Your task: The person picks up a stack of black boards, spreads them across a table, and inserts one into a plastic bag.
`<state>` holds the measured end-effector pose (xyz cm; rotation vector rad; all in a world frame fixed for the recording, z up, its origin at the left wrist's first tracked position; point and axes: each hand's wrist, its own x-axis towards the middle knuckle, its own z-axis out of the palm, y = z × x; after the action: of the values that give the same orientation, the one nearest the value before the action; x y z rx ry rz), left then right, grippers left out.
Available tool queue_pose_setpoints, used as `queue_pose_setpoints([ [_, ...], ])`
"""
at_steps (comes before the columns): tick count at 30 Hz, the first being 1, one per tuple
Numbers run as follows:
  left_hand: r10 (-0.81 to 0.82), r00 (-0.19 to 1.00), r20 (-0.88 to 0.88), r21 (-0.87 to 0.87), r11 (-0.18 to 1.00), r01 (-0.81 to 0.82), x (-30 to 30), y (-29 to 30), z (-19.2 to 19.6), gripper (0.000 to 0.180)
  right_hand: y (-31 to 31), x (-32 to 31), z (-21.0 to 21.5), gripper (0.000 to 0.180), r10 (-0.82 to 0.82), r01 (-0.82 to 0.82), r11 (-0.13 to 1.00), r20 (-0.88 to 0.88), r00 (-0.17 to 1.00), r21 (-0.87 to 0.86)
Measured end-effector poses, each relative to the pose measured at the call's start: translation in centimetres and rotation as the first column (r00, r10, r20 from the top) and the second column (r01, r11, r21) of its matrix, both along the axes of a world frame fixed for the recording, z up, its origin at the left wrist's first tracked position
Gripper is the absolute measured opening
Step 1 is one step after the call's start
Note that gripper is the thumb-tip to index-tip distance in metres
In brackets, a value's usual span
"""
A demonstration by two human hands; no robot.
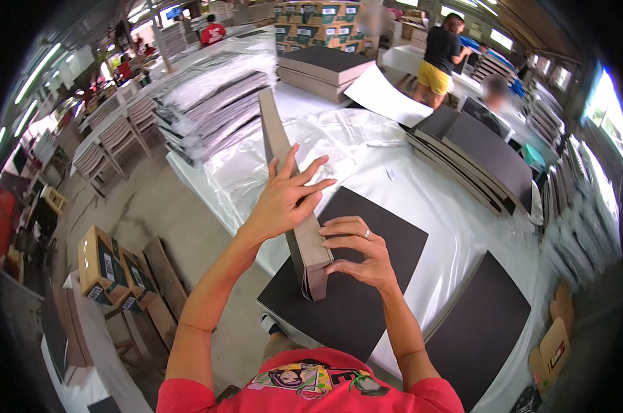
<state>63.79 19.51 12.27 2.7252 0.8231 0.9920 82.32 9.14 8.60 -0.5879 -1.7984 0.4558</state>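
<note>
Grey-brown boards, a whole stack of them (pixel 308 246), stand on edge on a dark sheet (pixel 387 230) laid over the white tbl (pixel 452 237), right in front of the person. Stack runs lengthwise away from the body, leaning a bit, w/ a dark cover flap (pixel 315 283) curling under its near end.

L hand (pixel 282 201) is on the upper edge around the middle, fingers fanned wide across it, so more of a flat rest than a wrap. R hand (pixel 363 256), w/ a ring (pixel 367 234) on one finger, is at the near end: fingertips touch the R side, thumb's by the near corner, all bent w/ a narrowish gap. Can't tell if that's a real pinch or just a press, tbh.

Rest of the tbl: another dark sheet (pixel 482 323) near the R forearm, a dark-covered pile (pixel 476 155) at far R, crinkly clear plastic (pixel 232 182) just beyond the L hand, plus a plastic-wrapped pile (pixel 215 110) far L. Further back there's a dark-topped pile (pixel 328 64) w/ a white sheet (pixel 387 94) beside it.

In the bg, a co-worker in a black top and yellow shorts (pixel 438 58) stands by another tbl; cartons (pixel 105 268) sit lower L.
</note>
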Motion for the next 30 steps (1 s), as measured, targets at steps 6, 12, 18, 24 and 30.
queue_pose_setpoints([
  [6,0.043,0.996,-0.073,-0.019,0.999,-0.045,-0.6,-0.4,0.3,0.031,0.4,-0.3,-0.3,0.045,0.025,-0.024,0.999,-0.037,0.999,0.022],
  [12,0.01,0.998,-0.062,-0.053,0.998,-0.013,-0.7,-0.4,0.3,0.032,0.3,-0.1,-0.6,0.044,0.017,-0.016,0.999,-0.012,1.0,0.037],
  [18,0.011,0.998,-0.057,-0.028,1.0,-0.013,-0.9,-0.6,0.4,0.032,0.1,-0.3,-0.4,0.044,0.006,-0.005,0.998,-0.008,1.0,0.062],
  [24,-0.008,0.999,-0.053,-0.028,1.0,0.006,-1.1,-0.3,0.2,0.032,0.0,-0.4,-0.6,0.043,-0.005,0.007,0.996,-0.018,1.0,0.084],
  [30,-0.018,0.998,-0.06,-0.038,0.999,0.015,-1.3,-0.3,0.3,0.032,-0.1,-0.2,-0.3,0.041,0.003,-0.002,0.997,-0.014,1.0,0.077],
])
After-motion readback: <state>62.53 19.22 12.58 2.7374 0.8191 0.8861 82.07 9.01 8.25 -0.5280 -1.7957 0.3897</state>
